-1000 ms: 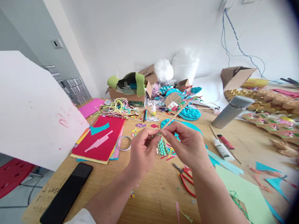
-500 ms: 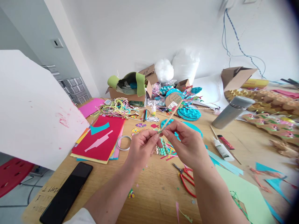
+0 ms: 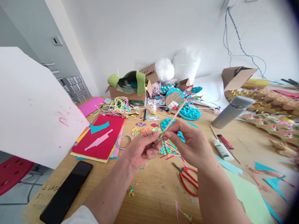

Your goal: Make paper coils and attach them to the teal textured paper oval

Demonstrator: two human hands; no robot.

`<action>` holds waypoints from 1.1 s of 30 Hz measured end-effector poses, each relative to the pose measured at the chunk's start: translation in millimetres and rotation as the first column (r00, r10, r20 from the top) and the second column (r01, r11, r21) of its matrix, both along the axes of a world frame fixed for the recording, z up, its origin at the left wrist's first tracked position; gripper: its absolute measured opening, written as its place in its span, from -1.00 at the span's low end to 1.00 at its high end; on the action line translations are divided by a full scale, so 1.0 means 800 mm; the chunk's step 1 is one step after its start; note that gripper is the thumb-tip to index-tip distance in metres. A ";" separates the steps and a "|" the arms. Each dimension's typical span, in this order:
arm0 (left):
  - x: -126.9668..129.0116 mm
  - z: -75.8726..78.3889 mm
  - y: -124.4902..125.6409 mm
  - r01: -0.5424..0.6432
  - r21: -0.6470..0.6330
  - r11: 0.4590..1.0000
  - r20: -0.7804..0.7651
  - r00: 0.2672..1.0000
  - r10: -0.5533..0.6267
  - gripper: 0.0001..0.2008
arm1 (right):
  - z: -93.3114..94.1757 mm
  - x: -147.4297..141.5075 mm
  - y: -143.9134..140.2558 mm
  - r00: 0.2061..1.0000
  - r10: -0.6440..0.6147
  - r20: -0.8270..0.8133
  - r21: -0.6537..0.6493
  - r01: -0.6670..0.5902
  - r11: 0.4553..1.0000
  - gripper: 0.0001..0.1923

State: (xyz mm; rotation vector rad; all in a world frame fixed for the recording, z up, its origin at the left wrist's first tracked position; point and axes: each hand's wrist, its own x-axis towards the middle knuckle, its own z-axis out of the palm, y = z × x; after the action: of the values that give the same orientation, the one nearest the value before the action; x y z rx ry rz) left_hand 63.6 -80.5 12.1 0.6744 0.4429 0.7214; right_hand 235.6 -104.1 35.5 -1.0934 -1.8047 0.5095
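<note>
A thin wooden stick (image 3: 177,114) slants up and away from my fingers. My right hand (image 3: 190,141) pinches its lower end between thumb and fingers. At that end, a small light-green paper strip (image 3: 161,133) appears to wrap the stick; the fingertips partly hide it. My left hand (image 3: 142,146) is closed on this strip, thumb on top and the other fingers curled below. Beneath the hands lie small turquoise paper pieces (image 3: 164,148) and coloured paper strips (image 3: 173,151). Red-handled scissors (image 3: 188,179) rest on the table below my right hand.
Coloured paper sheets (image 3: 102,124) and a tape roll (image 3: 124,142) lie left, with a black phone (image 3: 67,189) nearer. On the right stand a grey thermos (image 3: 231,112) and a white glue tube (image 3: 221,148). Paper fish (image 3: 140,124) and a cardboard box (image 3: 127,92) are behind.
My left hand has turned and its fingers have opened out a little beneath the strip. The stick's top has shifted slightly to the right; both hands keep their hold.
</note>
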 end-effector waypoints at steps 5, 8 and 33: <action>0.001 0.000 0.000 0.052 -0.023 0.998 -0.003 0.999 -0.052 -0.75 | 0.000 0.001 -0.001 0.996 0.084 -0.014 0.028 -0.084 0.996 -0.86; 0.001 0.000 -0.001 0.063 -0.002 0.998 -0.026 0.998 -0.063 -0.73 | -0.001 0.002 0.001 0.994 0.102 -0.034 0.003 -0.102 0.995 -0.84; 0.021 -0.007 -0.009 -0.335 0.169 0.927 -0.162 0.918 0.361 -0.69 | -0.021 -0.001 0.028 0.904 0.194 -0.381 -0.218 -0.291 0.931 -0.77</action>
State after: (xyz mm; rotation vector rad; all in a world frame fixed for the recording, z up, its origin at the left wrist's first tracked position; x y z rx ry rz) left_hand 80.3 -88.1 6.1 0.8091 0.7059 1.0381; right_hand 234.6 -81.5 18.7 -0.8828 -1.5857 1.0639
